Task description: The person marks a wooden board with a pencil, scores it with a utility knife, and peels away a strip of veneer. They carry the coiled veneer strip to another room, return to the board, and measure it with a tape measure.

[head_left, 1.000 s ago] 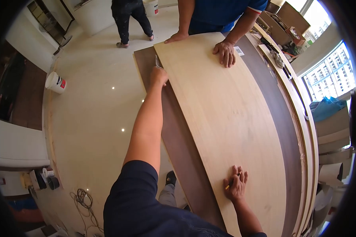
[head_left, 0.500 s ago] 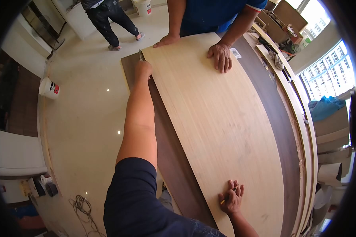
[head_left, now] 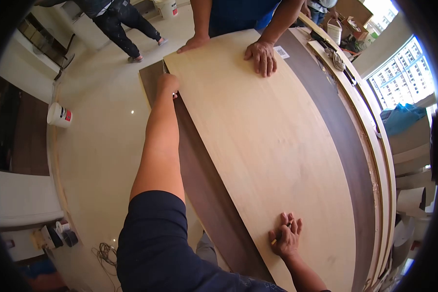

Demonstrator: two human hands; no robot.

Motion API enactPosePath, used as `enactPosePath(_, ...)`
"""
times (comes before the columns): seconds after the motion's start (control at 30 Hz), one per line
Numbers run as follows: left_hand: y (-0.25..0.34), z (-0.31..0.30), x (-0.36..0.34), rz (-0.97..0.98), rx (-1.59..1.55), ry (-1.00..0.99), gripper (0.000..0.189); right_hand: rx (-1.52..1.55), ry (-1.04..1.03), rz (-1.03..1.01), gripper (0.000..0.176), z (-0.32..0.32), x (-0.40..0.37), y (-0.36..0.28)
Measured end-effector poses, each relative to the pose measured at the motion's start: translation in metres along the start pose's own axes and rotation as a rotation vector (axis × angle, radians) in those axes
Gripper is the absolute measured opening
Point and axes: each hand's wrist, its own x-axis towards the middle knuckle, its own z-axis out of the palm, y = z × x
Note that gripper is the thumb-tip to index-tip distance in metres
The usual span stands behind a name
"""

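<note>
A long pale wood-grain panel lies on top of a dark brown board. My left arm is stretched out along the panel's left edge. At the far left corner, my left hand is closed around a thin metal tool, mostly hidden by the fist; its exact kind does not show. My right hand rests on the near part of the panel, with a pencil tucked between its fingers. Across from me, a co-worker's two hands lie on the panel's far end.
Long strips and tools line the right side by a window. A white bucket and a coiled cable are on the floor at left. Another person stands behind; a further one is partly visible at back right.
The view has shifted slightly, so the panel's far end appears farther left and higher. Less of the metal tool shows above my left fist. A person has come into view at back right.
</note>
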Motion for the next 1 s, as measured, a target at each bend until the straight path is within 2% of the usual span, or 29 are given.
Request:
enactPosePath(0.2, -0.027, 0.018, -0.063, 0.087, 0.321, -0.141, 0.012, 0.044, 0.005, 0.011, 0.034, -0.004, -0.001, -0.003)
enactPosePath(0.3, -0.049, 0.036, -0.104, 0.069, 0.296, -0.13, 0.013, 0.046, 0.059, -0.01, 0.032, 0.001, -0.003, 0.0)
enactPosePath(0.4, -0.065, 0.052, -0.17, -0.04, 0.072, -0.071, 0.011, 0.078, 0.076, -0.009, 0.03, -0.001, -0.007, -0.001)
enactPosePath(0.5, -0.096, 0.074, -0.225, -0.034, 0.048, -0.111, 0.01, 0.124, 0.133, -0.035, 0.027, 0.0, -0.01, 0.002)
enactPosePath(0.6, -0.123, 0.094, -0.302, -0.015, 0.09, -0.139, 0.009, 0.164, 0.21, -0.056, 0.026, 0.009, -0.017, 0.007)
enactPosePath(0.63, -0.132, 0.102, -0.333, -0.082, -0.046, -0.071, 0.01, 0.172, 0.239, -0.066, 0.026, 0.012, -0.017, 0.007)
enactPosePath(0.73, -0.149, 0.107, -0.404, -0.054, -0.026, -0.07, 0.013, 0.185, 0.249, -0.07, 0.034, 0.015, -0.022, 0.009)
enactPosePath(0.83, -0.165, 0.118, -0.409, 0.009, -0.006, -0.031, 0.019, 0.203, 0.328, -0.056, 0.046, 0.027, -0.045, 0.022)
enactPosePath(0.87, -0.156, 0.118, -0.402, 0.028, 0.012, -0.003, 0.019, 0.187, 0.265, -0.025, 0.051, 0.025, -0.069, 0.027)
enactPosePath(0.93, -0.154, 0.117, -0.394, -0.042, 0.141, -0.098, 0.019, 0.24, 0.18, -0.036, 0.052, -0.001, -0.157, 0.044)
enactPosePath(0.97, -0.17, 0.127, -0.363, 0.158, 0.404, -0.21, 0.017, 0.229, 0.134, -0.049, 0.053, -0.009, -0.204, 0.059)
enactPosePath(1.0, -0.169, 0.13, -0.356, 0.275, 0.641, -0.287, 0.016, 0.211, 0.1, -0.038, 0.048, -0.007, -0.254, 0.081)
